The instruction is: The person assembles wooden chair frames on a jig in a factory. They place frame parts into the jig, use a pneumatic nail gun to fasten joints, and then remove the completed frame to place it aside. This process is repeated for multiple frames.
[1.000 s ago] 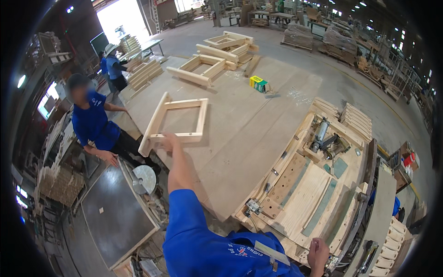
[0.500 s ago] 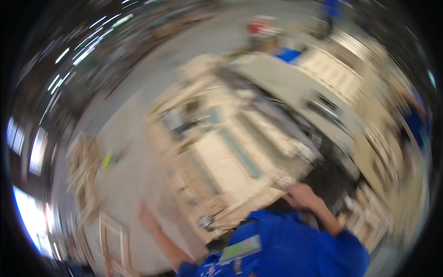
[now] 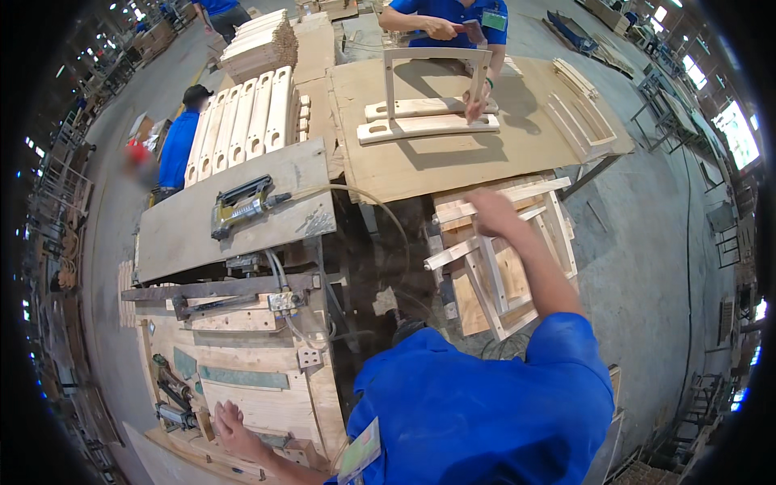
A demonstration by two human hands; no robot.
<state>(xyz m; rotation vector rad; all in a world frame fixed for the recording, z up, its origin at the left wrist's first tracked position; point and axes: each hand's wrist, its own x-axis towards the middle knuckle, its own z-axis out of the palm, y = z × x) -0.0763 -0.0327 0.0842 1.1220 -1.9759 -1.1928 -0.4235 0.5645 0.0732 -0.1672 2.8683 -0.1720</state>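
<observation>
My right hand (image 3: 495,215) reaches over a stack of pale wooden frames (image 3: 488,275), above the upper bar of the top ones. Its fingers are slightly blurred and look loosely stretched; I see no grip on the wood. Down at the left, my left hand (image 3: 233,427) hangs over the wooden workbench jig (image 3: 259,408), fingers loosely apart and holding nothing. Close to it lie a dark clamp (image 3: 175,414) and a small wooden block (image 3: 301,451). Green strips (image 3: 242,377) are set on the jig.
Across a cardboard-covered table (image 3: 420,174), a co-worker (image 3: 453,32) holds a hammer (image 3: 474,32) by a wooden frame (image 3: 436,55). A nail gun (image 3: 242,208) rests on a grey board (image 3: 299,178). Slotted wooden rails (image 3: 242,121) are stacked behind; another person (image 3: 176,149) stands beside them.
My view and body have swung round to the right, toward the frame stack. My right hand has left the jig's edge and now extends over the frames; my left is now over the jig.
</observation>
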